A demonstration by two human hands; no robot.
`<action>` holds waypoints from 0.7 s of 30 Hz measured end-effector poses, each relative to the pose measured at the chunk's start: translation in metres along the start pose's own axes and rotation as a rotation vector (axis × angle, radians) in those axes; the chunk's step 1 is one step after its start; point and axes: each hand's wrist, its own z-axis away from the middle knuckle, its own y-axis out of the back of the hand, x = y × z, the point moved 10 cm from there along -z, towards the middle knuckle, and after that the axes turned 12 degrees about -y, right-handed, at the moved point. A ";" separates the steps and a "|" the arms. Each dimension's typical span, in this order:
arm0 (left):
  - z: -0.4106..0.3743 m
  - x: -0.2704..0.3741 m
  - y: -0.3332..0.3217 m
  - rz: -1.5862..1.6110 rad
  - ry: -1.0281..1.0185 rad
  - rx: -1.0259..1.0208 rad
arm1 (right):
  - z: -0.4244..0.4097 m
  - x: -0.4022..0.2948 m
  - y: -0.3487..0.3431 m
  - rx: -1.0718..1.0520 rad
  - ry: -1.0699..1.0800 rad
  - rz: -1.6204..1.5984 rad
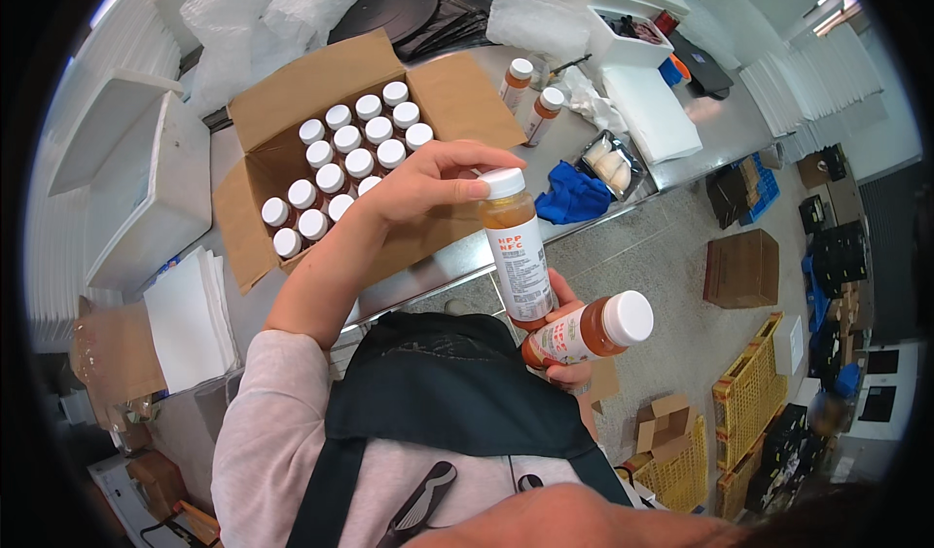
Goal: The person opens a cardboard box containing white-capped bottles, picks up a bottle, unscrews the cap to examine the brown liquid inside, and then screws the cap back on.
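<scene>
My left hand [438, 177] pinches the white cap of an upright juice bottle [519, 267], with thumb and fingers at the cap's edge. The bottle holds orange liquid, and its white label bears print. My right hand [569, 369] grips a second juice bottle [573, 338], which tilts with its cap toward the right. Right-hand fingers also reach behind the upright bottle's base; whether they bear it is hidden. To the left, an open cardboard box [321, 95] contains several white-capped bottles [359, 162], partly covered by my left forearm.
Two more bottles, a nearer one [541, 119] and a farther one [515, 84], stand on the metal table [467, 245] beside the box flap. A blue cloth [574, 193] and a clear-wrapped tray [611, 165] lie near the edge. Foam boxes [157, 190] flank the left; crates [748, 387] stand on the floor.
</scene>
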 end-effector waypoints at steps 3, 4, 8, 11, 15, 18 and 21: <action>-0.010 -0.004 -0.013 0.046 -0.022 -0.016 | 0.011 -0.005 0.002 0.091 0.004 0.026; -0.012 -0.007 -0.015 0.040 -0.010 -0.034 | 0.013 -0.008 0.002 0.109 0.005 0.058; -0.017 -0.019 -0.020 0.044 -0.003 -0.096 | 0.021 -0.020 -0.003 0.168 0.018 0.172; -0.021 -0.021 -0.027 0.075 -0.035 -0.143 | 0.027 -0.023 -0.006 0.246 0.018 0.203; -0.024 -0.017 -0.034 0.093 -0.067 -0.168 | 0.035 -0.025 -0.005 0.246 0.112 0.456; -0.024 -0.013 -0.035 0.024 -0.124 -0.209 | 0.035 -0.036 -0.020 0.248 0.210 0.641; -0.024 -0.010 -0.037 0.043 -0.128 -0.225 | 0.036 -0.040 -0.028 0.304 0.247 0.673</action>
